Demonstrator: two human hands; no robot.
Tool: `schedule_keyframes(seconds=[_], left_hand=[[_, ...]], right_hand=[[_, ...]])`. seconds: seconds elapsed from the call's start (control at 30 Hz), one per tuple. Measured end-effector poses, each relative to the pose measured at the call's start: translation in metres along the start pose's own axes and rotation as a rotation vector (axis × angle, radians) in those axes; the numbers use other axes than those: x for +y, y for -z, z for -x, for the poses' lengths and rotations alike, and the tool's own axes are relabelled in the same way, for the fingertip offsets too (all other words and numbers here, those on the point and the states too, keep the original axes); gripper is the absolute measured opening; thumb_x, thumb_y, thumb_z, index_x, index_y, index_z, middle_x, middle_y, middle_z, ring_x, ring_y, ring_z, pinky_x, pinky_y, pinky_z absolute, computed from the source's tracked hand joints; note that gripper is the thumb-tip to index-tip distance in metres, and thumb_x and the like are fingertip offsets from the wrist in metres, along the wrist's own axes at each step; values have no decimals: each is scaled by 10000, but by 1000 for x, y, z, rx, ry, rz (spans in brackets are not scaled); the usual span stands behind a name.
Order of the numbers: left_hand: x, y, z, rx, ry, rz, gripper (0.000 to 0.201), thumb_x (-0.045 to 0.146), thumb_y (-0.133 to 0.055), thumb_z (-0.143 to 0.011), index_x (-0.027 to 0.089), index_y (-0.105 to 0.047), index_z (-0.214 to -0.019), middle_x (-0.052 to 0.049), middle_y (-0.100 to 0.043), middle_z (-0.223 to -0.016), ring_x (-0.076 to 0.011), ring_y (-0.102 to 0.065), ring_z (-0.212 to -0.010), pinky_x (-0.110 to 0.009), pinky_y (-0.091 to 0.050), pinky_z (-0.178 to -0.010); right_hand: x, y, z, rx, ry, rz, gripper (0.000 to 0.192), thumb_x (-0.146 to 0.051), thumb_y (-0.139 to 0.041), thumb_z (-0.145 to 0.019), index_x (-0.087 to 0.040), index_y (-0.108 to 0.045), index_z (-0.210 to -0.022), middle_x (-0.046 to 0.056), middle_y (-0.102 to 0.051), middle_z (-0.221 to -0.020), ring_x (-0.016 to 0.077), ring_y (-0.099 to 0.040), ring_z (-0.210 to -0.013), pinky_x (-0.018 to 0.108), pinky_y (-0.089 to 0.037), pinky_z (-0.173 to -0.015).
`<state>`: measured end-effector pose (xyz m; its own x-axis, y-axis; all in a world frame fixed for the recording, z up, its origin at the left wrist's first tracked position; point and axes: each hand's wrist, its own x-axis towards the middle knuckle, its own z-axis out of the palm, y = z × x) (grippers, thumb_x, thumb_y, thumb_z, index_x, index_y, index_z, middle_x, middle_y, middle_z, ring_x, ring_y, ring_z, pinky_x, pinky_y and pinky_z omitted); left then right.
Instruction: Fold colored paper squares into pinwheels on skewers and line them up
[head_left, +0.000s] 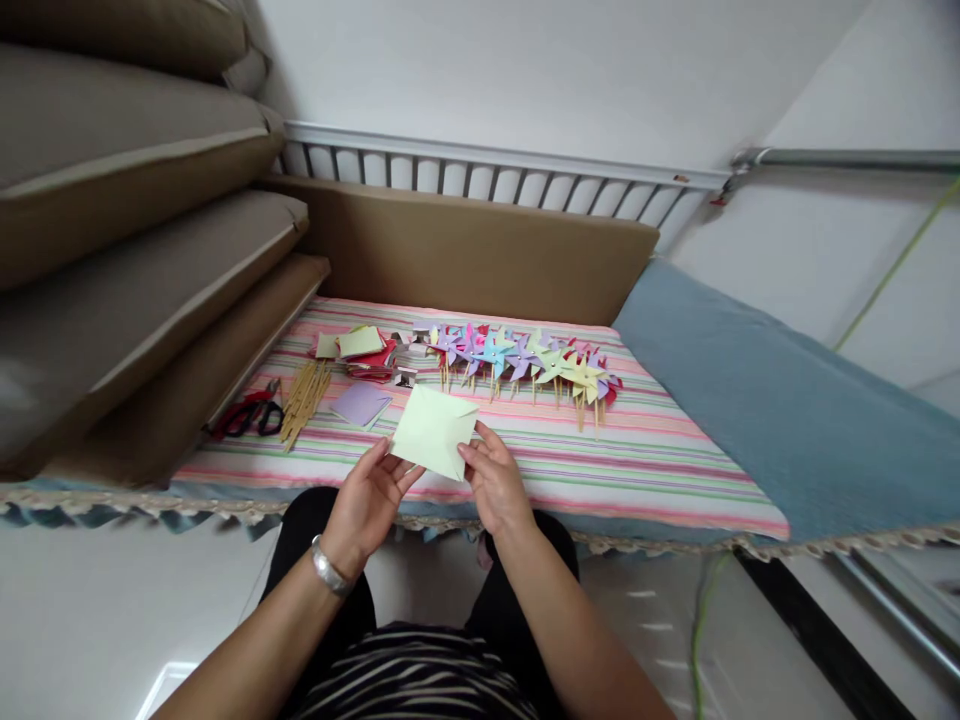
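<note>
Pale yellow-green paper, a single square [435, 430], sits between the person's two hands just below the middle of the frame, held up over the near edge of the striped cloth [637, 460]. It looks flat or barely creased, so I'd judge this piece is at its very start, with the folding and the fixing to a stick yet to come.

A fair amount appears done already: a row of finished pinwheels [525, 360] in purple, blue, pink and yellow runs across the centre of the frame, their sticks pointing toward the person. Supplies remain too. A stack of cut squares [364, 350] in red and yellow lies left of centre, a lone lilac square [361, 404] just below it, a bundle of sticks [304, 395] beside that, and red scissors [247, 412] further left. So more pinwheels could be made, I'd say.

Left hand [367, 500] pinches the paper's lower left edge, thumb on top, the other fingers curled loosely under it. Right hand [495, 485] grips the lower right corner the same way, thumb and forefinger closed on the sheet, remaining fingers half folded. Neither hand touches anything else.
</note>
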<state>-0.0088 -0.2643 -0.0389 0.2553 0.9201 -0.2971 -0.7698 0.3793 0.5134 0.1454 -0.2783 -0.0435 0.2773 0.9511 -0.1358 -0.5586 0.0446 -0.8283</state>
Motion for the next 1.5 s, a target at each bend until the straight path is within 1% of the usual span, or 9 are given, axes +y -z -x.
schedule_keyframes(seconds=[0.23,0.5,0.63,0.93,1.0,1.1,1.23,1.33,1.5], left_hand=[[12,7,9,-63,84,-53,302,418,-565,-774,130,-654,-786,-144,-707,-910,-264,-644,-934,-423,-481,-870],[-21,-1,32,-174,43,70,190,354,-632,-754,166,-653,-781,-79,-699,-964,-216,-621,-968,-376,-494,-839],[-33,-11,32,-134,-2,-50,116,235,-692,-701,179,-666,-800,-16,-707,-830,-151,-639,-756,-306,-511,-720],[-34,-28,34,-21,-96,-151,293,194,-701,-669,161,-664,-958,-64,-724,-920,-201,-664,-835,-282,-507,-692],[-33,-26,35,14,-115,-155,313,186,-702,-662,170,-658,-971,-57,-722,-932,-190,-666,-814,-269,-509,-663],[-31,-22,34,74,-109,-172,302,189,-716,-644,166,-664,-941,-58,-719,-930,-170,-664,-747,-248,-502,-588],[-31,-21,34,72,-87,-203,259,204,-740,-613,128,-672,-852,-77,-714,-861,-162,-648,-672,-239,-487,-519],[-34,-27,37,40,-85,-216,257,197,-745,-605,118,-672,-839,-62,-707,-810,-145,-628,-628,-235,-485,-509],[-39,-32,42,16,-66,-217,298,176,-726,-612,131,-666,-900,-46,-706,-809,-148,-623,-613,-248,-487,-497]], right_hand=[[-8,3,20,-22,40,83,543,-218,-752,-589,-185,-548,-1091,-15,-635,-754,138,-589,-696,247,-442,-601],[-1,-1,35,29,127,32,432,-196,-720,-610,-205,-574,-1017,-25,-621,-777,125,-584,-732,248,-449,-657],[-4,-8,39,3,131,46,425,-195,-711,-618,-190,-564,-1016,-27,-614,-739,125,-579,-696,248,-436,-633],[-2,-8,48,-68,120,171,435,-229,-670,-670,-189,-541,-1084,-12,-619,-747,144,-588,-680,267,-462,-606],[-3,-2,51,-43,207,290,427,-231,-642,-705,-195,-532,-1116,6,-623,-799,153,-595,-719,287,-479,-637],[-8,7,61,-5,560,642,416,-217,-597,-765,-221,-525,-1174,78,-604,-1061,206,-575,-950,381,-476,-811],[-13,14,75,-202,987,1103,314,-162,-545,-811,-264,-603,-1102,78,-536,-1236,252,-444,-1174,480,-362,-990],[-12,17,75,-286,1042,1231,271,-126,-502,-831,-255,-641,-1024,71,-586,-1179,249,-451,-1159,489,-384,-971],[-11,24,70,-262,1083,1280,283,-88,-478,-829,-239,-660,-985,71,-638,-1092,240,-487,-1102,468,-424,-928]])
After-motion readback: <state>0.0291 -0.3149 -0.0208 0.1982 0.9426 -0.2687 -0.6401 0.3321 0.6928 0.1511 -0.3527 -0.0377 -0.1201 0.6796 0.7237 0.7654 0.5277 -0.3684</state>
